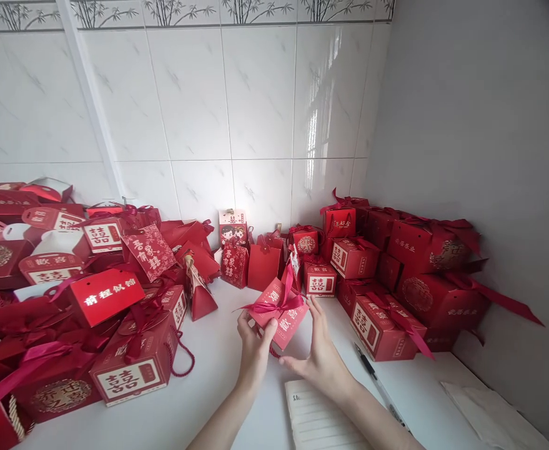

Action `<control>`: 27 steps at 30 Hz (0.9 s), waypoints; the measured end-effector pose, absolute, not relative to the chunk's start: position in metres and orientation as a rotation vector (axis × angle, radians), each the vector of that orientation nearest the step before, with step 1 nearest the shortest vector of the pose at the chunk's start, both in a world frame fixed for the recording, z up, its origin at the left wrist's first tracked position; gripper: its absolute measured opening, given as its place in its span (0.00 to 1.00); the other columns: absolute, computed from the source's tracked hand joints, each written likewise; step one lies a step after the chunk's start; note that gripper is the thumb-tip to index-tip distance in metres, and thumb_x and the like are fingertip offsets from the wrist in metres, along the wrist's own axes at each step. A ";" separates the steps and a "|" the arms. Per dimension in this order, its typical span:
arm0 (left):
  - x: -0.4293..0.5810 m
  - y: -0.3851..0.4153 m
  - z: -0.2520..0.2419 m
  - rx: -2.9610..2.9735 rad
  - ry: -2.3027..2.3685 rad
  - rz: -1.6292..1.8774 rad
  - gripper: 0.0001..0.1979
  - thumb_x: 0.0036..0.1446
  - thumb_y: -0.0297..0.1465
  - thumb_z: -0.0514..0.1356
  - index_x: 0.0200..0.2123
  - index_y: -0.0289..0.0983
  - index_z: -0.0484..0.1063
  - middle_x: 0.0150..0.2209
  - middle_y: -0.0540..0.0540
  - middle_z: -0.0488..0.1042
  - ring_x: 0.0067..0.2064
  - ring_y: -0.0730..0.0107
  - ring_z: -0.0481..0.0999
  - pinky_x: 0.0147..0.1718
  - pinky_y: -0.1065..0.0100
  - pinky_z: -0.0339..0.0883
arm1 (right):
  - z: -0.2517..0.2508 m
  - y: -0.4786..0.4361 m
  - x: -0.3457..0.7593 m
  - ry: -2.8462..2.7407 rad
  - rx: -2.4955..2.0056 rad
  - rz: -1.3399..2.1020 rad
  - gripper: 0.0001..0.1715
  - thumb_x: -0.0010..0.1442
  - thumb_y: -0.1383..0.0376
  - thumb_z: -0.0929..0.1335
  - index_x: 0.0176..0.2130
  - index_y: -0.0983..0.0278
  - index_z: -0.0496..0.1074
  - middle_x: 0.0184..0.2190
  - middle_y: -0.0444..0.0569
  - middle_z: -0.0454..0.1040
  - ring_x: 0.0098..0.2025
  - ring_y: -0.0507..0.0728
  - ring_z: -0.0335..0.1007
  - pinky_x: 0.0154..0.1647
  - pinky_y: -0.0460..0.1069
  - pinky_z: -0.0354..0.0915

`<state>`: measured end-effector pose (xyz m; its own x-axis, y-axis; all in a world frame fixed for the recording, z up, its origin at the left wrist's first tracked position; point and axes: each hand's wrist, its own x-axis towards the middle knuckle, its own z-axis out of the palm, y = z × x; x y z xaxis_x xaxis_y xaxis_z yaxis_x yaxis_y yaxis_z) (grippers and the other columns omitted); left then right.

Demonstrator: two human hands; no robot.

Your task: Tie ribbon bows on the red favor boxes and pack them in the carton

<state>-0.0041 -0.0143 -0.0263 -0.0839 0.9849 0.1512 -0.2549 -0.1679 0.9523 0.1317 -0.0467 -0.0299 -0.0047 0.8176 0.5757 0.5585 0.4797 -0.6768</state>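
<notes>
A small red gift box (291, 330) with a dark red ribbon bow (276, 305) across its top is tilted in my left hand (254, 353). The left thumb presses on the near face, and the other fingers go behind the left side. My right hand (321, 357) is beside the box's right edge, its thumb and fingers spread wide. Whether its fingertips touch the box, I cannot tell. A bit of red cord shows under the box, between the hands. Just behind it stands a small red box with a white front panel (320, 285).
Red gift boxes (131, 375) are heaped on the left. More boxes (389, 325) are stacked on the right against the grey wall. Small bags and boxes (265, 262) line the tiled wall. A lined notebook (318, 415), a pen (380, 384) and white paper (484, 409) lie in front.
</notes>
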 end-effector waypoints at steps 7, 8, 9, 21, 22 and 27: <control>-0.008 -0.017 -0.022 1.262 0.542 1.372 0.26 0.44 0.40 0.64 0.45 0.39 0.61 0.51 0.41 0.66 0.55 0.56 0.65 0.53 0.58 0.59 | -0.019 -0.043 0.149 -1.443 -0.952 0.685 0.52 0.51 0.57 0.69 0.61 0.55 0.34 0.59 0.55 0.49 0.59 0.61 0.53 0.53 0.57 0.62; -0.009 -0.015 -0.021 1.219 0.522 1.346 0.24 0.45 0.43 0.63 0.44 0.39 0.63 0.50 0.41 0.67 0.54 0.55 0.65 0.52 0.57 0.60 | -0.016 -0.043 0.154 -1.426 -0.946 0.680 0.50 0.50 0.57 0.70 0.60 0.55 0.36 0.60 0.54 0.50 0.60 0.61 0.52 0.53 0.57 0.62; -0.010 -0.012 -0.021 1.151 0.522 1.318 0.24 0.46 0.45 0.61 0.44 0.38 0.63 0.49 0.41 0.68 0.53 0.54 0.66 0.50 0.56 0.61 | -0.012 -0.043 0.158 -1.429 -0.930 0.682 0.49 0.49 0.59 0.70 0.60 0.55 0.38 0.60 0.54 0.50 0.60 0.60 0.52 0.54 0.56 0.62; -0.017 0.002 -0.028 1.166 0.620 1.206 0.29 0.47 0.52 0.58 0.44 0.37 0.68 0.44 0.40 0.73 0.47 0.54 0.71 0.43 0.62 0.66 | -0.001 -0.042 0.171 -1.588 -0.850 0.915 0.39 0.46 0.50 0.73 0.54 0.60 0.63 0.57 0.53 0.61 0.61 0.64 0.52 0.61 0.60 0.49; -0.016 0.002 -0.029 1.217 0.628 1.241 0.27 0.46 0.50 0.60 0.43 0.37 0.68 0.43 0.41 0.74 0.46 0.56 0.72 0.43 0.62 0.66 | -0.004 -0.038 0.170 -1.505 -0.865 0.909 0.36 0.48 0.49 0.71 0.52 0.61 0.65 0.55 0.54 0.63 0.59 0.64 0.55 0.60 0.60 0.51; -0.011 0.000 -0.031 1.382 0.702 1.312 0.27 0.43 0.41 0.66 0.45 0.38 0.62 0.43 0.42 0.73 0.44 0.59 0.74 0.43 0.62 0.67 | -0.014 -0.030 0.168 -1.258 -0.965 0.989 0.35 0.52 0.44 0.67 0.52 0.61 0.64 0.45 0.56 0.72 0.45 0.64 0.70 0.41 0.57 0.69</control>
